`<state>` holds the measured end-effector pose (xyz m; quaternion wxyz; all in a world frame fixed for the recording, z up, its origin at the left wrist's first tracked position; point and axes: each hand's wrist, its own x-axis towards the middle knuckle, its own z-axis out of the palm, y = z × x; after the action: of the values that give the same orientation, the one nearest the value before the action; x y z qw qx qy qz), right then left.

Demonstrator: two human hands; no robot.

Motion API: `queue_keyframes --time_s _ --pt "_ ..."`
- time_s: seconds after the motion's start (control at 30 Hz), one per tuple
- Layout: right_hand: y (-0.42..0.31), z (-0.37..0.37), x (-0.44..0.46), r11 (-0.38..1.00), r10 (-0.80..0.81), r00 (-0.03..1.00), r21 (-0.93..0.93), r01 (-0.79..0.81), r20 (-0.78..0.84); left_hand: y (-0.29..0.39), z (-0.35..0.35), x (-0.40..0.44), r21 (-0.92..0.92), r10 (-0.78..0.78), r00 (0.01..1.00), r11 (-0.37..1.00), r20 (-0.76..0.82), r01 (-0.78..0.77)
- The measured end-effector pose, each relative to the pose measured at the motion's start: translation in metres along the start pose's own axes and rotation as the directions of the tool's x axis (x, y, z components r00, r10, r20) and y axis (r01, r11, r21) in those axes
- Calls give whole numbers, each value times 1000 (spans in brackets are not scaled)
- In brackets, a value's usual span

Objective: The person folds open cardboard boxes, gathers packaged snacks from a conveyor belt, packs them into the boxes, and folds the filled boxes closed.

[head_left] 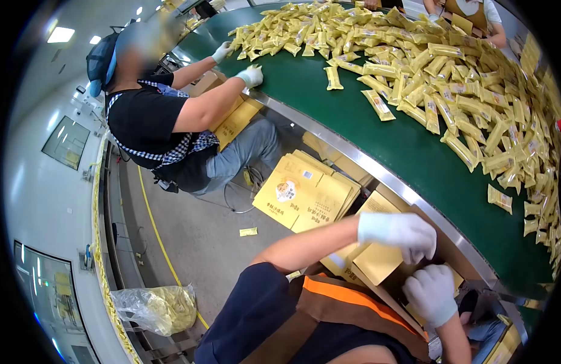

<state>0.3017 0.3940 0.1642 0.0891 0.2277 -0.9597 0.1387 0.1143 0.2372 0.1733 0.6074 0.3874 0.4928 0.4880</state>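
Observation:
Both my hands wear white gloves and are over an open cardboard carton (pixel 377 264) beside the conveyor. Above its far part is my left hand (pixel 405 235), its fingers curled downward and slightly blurred. Just below it, close to the carton's near wall, my right hand (pixel 433 294) is closed, knuckles up. Whatever either hand holds is hidden behind the gloves. The carton's inside is mostly covered by my hands and its flaps. On the green conveyor belt (pixel 329 124) lies a large heap of yellow wrapped snack packets (pixel 408 67).
A stack of flat printed yellow cartons (pixel 301 188) leans by the conveyor's metal edge (pixel 377 170). To the left a co-worker (pixel 153 115) reaches onto the belt. A clear plastic bag (pixel 162 308) and a stray packet (pixel 248 232) lie low down. Other people stand across the belt.

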Motion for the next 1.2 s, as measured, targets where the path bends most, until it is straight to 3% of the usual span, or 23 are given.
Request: queue_keyframes --time_s 0.07,0.17,0.2,0.3,0.37,0.43,0.5,0.53,0.6,0.63,0.67,0.7,0.73,0.77,0.83,0.87,0.9,0.93,1.03,1.07,1.1,1.17,1.2 --pt "5 -9 -14 983 100 946 -119 -143 -309 -5 17 6 135 34 991 991 -126 -17" --pt "14 -9 -29 872 309 842 -223 -437 -443 -20 40 3 634 233 970 761 -75 -134" --pt "11 -10 -37 882 364 848 -150 -446 -385 -22 45 5 641 199 979 758 -49 -122" --pt "-11 -41 -25 969 239 958 -26 -246 -162 -30 46 2 723 136 987 672 91 -159" --pt "-4 -15 -36 968 251 968 15 -251 -26 -21 43 -9 415 120 957 882 263 -224" --pt "-8 -5 -42 978 206 971 -15 -209 -125 22 48 -29 351 134 907 892 399 -286" --pt "-9 -1 -46 967 246 960 -29 -252 -130 33 71 -43 607 449 866 632 221 -483" --pt "-9 -4 -42 963 263 955 -18 -267 -135 23 86 -40 871 473 865 340 166 -354" --pt "-2 0 -51 960 278 956 56 -273 -95 17 83 -30 944 355 935 306 7 -124" --pt "4 14 -59 907 375 906 281 -314 -196 16 78 -23 960 290 955 279 -69 -16" --pt "11 28 -67 820 464 836 498 -281 -293 14 62 -15 993 492 870 104 -9 -48" --pt "8 29 -68 623 620 705 762 -176 -344 3 47 -6 992 547 837 105 5 -75" --pt "6 18 -65 500 853 404 738 -454 -330 -13 32 1 991 521 851 136 -66 -7" --pt "11 23 -56 263 965 37 957 -121 -260 -22 22 5 985 491 861 164 -134 60" --pt "34 73 -113 11 978 204 994 109 -33 -6 14 -15 946 384 894 305 -232 115" --pt "29 101 -129 -188 917 373 978 91 142 -1 13 -26 920 320 909 367 -266 140" --pt "26 150 -159 -344 832 480 938 51 279 -21 4 -35 950 484 848 305 -217 69" --pt "-3 158 -136 -514 772 521 840 173 365 -26 0 -42 956 559 807 292 -190 23" --pt "1 199 -154 -487 769 583 831 269 263 -27 -1 -66 942 684 682 334 -259 23" --pt "3 207 -157 -475 766 604 827 301 219 -32 4 -71 849 731 555 522 -396 -81" --pt "-15 142 -126 -296 775 618 940 172 131 -43 13 -72 683 690 433 702 -580 -203" --pt "-51 7 -53 138 774 631 986 -91 -50 -84 18 -60 389 590 316 764 -743 -514" --pt "-62 -32 -45 73 727 685 988 -137 42 -116 28 -50 454 550 402 834 -733 -314"
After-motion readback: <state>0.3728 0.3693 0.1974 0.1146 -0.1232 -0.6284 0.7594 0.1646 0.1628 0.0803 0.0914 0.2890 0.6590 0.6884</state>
